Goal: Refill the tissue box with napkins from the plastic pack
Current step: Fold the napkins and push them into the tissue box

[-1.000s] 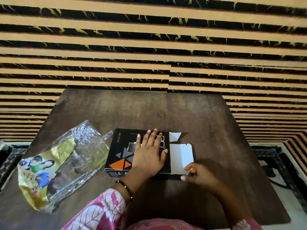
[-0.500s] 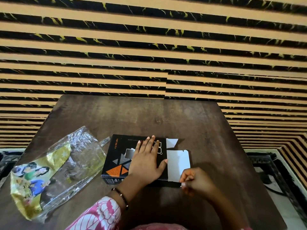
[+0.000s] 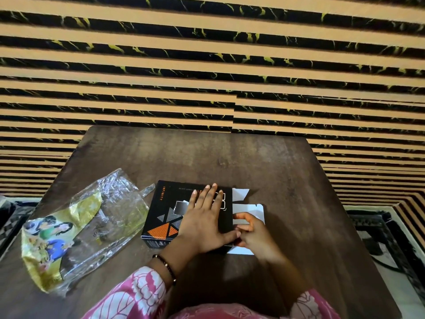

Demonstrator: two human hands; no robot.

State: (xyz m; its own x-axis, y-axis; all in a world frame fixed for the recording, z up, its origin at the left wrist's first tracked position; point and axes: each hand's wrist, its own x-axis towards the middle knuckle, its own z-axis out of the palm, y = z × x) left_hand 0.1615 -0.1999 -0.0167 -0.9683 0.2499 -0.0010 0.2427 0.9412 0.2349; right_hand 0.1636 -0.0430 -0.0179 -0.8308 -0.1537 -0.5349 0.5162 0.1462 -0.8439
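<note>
A black tissue box (image 3: 167, 210) with orange and grey triangles lies flat on the dark wooden table (image 3: 230, 157). My left hand (image 3: 204, 222) presses flat on its top, fingers spread. The box's right end is open, with white flaps (image 3: 258, 211) sticking out. My right hand (image 3: 250, 233) has its fingers curled on the large white flap at that end. The plastic pack (image 3: 76, 226), clear with a yellow printed end, lies crumpled to the left of the box. No napkins show inside it.
A wall of tan and black stripes stands right behind the table's far edge. Patterned floor (image 3: 391, 238) shows past the table's right and left sides. My pink patterned sleeves (image 3: 138, 293) fill the bottom of the view.
My right hand has moved from the flap's lower corner up and left onto the flap, next to my left thumb. The left hand has stayed flat on the box.
</note>
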